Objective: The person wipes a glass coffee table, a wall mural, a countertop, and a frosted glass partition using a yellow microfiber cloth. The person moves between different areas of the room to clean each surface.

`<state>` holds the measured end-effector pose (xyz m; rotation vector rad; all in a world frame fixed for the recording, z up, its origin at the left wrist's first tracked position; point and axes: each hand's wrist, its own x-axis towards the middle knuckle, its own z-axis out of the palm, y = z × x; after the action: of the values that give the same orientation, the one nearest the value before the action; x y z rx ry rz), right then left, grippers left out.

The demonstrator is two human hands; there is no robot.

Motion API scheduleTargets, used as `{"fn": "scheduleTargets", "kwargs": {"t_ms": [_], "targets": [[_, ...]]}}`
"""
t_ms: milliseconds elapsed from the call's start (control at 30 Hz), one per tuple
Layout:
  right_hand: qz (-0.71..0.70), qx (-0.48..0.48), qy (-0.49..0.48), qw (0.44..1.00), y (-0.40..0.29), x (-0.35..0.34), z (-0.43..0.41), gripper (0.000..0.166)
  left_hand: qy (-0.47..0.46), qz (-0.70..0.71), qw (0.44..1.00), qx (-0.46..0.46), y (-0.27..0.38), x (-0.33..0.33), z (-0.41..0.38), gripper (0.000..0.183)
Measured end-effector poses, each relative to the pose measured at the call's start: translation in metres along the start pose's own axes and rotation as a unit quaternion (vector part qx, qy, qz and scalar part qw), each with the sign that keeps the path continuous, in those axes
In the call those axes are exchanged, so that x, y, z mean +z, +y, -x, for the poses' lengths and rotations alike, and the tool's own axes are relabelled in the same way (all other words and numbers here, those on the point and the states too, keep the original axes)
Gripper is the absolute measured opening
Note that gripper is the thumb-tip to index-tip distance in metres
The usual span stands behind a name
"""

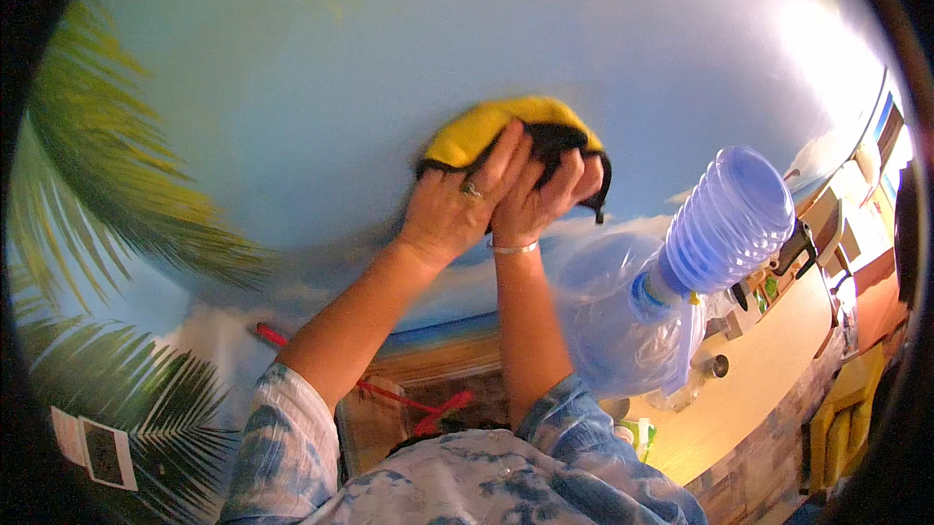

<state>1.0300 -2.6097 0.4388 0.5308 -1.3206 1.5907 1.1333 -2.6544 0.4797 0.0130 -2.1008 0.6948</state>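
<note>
A yellow cloth with black edging and a black reverse (478, 132) lies bunched against a wall painted with sky and palm fronds (328, 87). Both hands are on it, close together. My left hand (454, 212), with a ring on one finger, lays its extended fingers over the cloth's lower middle. The fingers of my right hand (546, 193) are bent into the dark folds at the cloth's right side; a bracelet circles that wrist. The hands hide part of the cloth's lower edge.
Close to my right forearm stands a large, clear bluish plastic bottle (606, 328), with a ribbed translucent blue plastic piece (719, 233) at its neck. A light wooden tabletop (766, 357) bears several small items. Behind my arms is a thin red rod (398, 395).
</note>
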Motion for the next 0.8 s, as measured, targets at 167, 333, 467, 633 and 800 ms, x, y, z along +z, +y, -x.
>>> {"fn": "scheduleTargets", "kwargs": {"t_ms": [167,333,467,633,800], "targets": [[-0.037,0.116,-0.015,0.992,0.014,-0.029,0.087,0.029,-0.114,0.116,0.987,0.01,0.022,0.014,0.07,0.06],[-0.036,0.0,-0.148,0.988,-0.027,-0.042,0.065,0.03,-0.091,0.103,0.987,-0.081,0.002,-0.01,0.081,0.058],[-0.057,-0.099,-0.18,0.977,-0.093,-0.004,0.019,0.033,0.02,-0.07,0.98,-0.183,-0.05,-0.065,0.051,0.057],[-0.099,-0.224,-0.165,0.955,-0.096,0.012,0.079,0.032,-0.071,-0.133,0.965,-0.216,-0.056,-0.059,0.134,0.05],[-0.087,-0.239,-0.314,0.915,-0.087,-0.031,0.16,0.028,-0.083,-0.043,0.981,-0.171,-0.053,-0.074,0.223,0.049]]}}
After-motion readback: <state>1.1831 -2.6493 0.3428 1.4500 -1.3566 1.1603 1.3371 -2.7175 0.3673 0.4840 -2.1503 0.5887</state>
